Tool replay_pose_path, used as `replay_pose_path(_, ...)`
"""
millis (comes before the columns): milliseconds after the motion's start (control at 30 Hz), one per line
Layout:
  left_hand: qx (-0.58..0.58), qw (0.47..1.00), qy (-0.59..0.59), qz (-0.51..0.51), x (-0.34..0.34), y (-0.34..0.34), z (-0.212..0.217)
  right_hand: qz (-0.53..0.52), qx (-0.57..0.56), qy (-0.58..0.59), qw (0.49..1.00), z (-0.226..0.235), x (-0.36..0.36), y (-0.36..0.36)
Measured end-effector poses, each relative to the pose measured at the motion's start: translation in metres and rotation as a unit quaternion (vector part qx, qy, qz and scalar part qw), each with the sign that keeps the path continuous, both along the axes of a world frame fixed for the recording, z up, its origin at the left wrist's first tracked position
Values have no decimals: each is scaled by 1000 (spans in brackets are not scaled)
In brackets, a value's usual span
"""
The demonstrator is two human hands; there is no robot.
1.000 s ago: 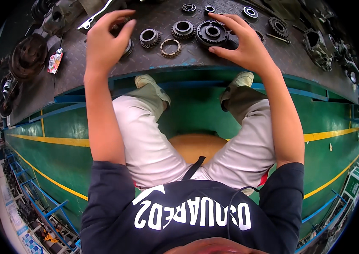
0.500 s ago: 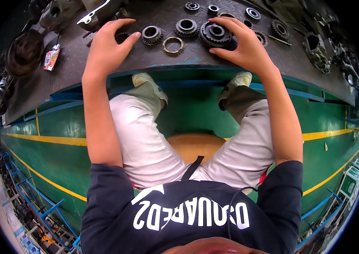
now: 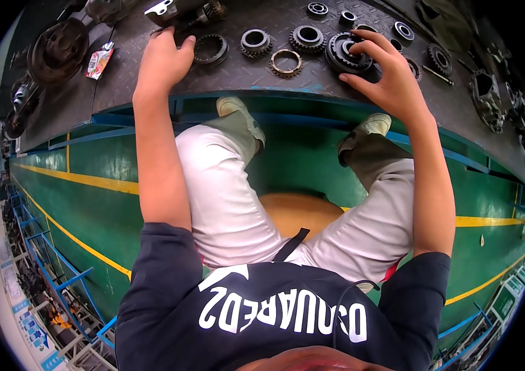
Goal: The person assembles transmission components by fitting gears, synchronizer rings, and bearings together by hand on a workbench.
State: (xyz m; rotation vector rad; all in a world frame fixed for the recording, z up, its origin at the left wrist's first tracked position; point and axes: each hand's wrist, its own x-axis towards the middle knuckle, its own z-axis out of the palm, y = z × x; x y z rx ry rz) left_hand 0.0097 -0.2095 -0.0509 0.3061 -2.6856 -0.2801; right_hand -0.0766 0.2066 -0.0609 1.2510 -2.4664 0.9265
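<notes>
My left hand (image 3: 164, 62) is at the far left of the metal bench, thumb held apart from the fingers. Its fingertips reach a dark metal part with a pale bracket end (image 3: 161, 8); whether they touch it I cannot tell. Beside the thumb lies a dark toothed ring (image 3: 211, 49). My right hand (image 3: 392, 74) is spread over a large dark gear assembly (image 3: 336, 59), fingertips at its hub and thumb by its near edge. Between the hands are a gear with a collar (image 3: 255, 42), another gear (image 3: 307, 38) and a brass-coloured ring (image 3: 286, 63).
Bearings (image 3: 404, 31), a small gear (image 3: 440, 59) and a metal rod (image 3: 438, 75) lie to the right, near a cast housing (image 3: 488, 99). At the left are a large rusty disc part (image 3: 58, 49) and a small red-and-white packet (image 3: 99, 60). A gear shaft (image 3: 213, 11) lies at the back.
My left hand has moved left and farther away, uncovering the dark toothed ring. My right hand stays around the gear assembly, its fingers now over the hub. The whole view has shifted.
</notes>
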Motion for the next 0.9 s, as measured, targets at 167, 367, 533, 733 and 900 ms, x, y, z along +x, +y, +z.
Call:
replay_pose_path(167,48,997,-34,-54,2,20,7,9,-8,9,1000,-9,-6,1)
replay_pose_path(367,62,994,-87,11,3,25,18,-48,-40,0,998,18,-12,16)
replay_pose_path(533,47,996,-64,-39,-6,41,14,-271,50,163,947,-8,-102,61)
replay_pose_path(733,22,987,49,-153,7,124,17,-361,183,23,914,2,-146,8)
replay_pose_path(900,28,945,82,-317,18,211,20,-350,181,3,919,13,-145,-12)
